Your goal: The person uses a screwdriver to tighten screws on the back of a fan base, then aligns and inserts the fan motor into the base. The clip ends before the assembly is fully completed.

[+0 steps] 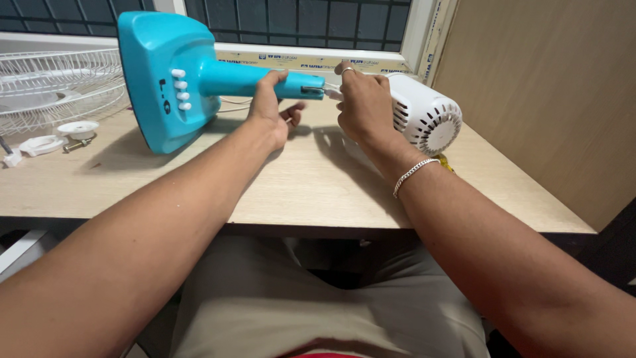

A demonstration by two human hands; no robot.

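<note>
Partly hidden: left hand fingers round turquoise fan stand, right hand fingers clamped on white motor housing

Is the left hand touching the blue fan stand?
Touching. The head view shows the left hand with its thumb and fingers wrapped around the neck of the blue fan stand, with no gap between them.

Turquoise fan base, white buttons; white slotted motor housing; white wire grille far left; pale wood-grain table; bracelet probably silver.
</note>
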